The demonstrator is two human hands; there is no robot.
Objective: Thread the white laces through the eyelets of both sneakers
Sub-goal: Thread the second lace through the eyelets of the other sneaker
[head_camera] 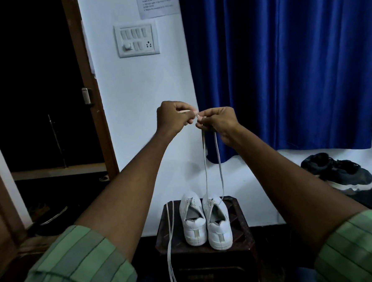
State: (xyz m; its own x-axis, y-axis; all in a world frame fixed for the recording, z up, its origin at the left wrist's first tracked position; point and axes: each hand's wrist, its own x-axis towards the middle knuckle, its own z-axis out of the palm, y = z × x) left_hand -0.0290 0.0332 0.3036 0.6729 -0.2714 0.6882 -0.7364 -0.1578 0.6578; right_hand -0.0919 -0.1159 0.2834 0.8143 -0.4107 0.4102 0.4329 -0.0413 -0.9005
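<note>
Head view shows us the lace (pixel 219 160) in two strands, rising from the front eyelets of the right sneaker (pixel 218 221) up to our hands. Our left hand (pixel 172 117) pinches one tip between thumb and fingers, and our right hand (pixel 218 122) pinches the other tip in the same way; the two tips almost meet, high above the shoe. We judge that we are making the two ends equal before we cross them to the next eyelets.

The left sneaker (pixel 193 219) stands touching the right one, heels toward us, both on a dark stool (pixel 240 220). We cannot tell if the left sneaker has any lace in it. A second lace (pixel 170 235) lies loose on the left part of the stool and hangs over its near edge.

What can go wrong from here: if we pull up too strongly, the light sneaker may lift or tip and fall from the small stool. If the ends are not equal, one side will be too short at the top eyelets. The hanging lace may slide down to the floor if we push the stool.

Inside both sneakers we see only dark openings, nothing in them. Farther away, a dark shoe (pixel 337 172) lies by a blue curtain (pixel 284 58).
</note>
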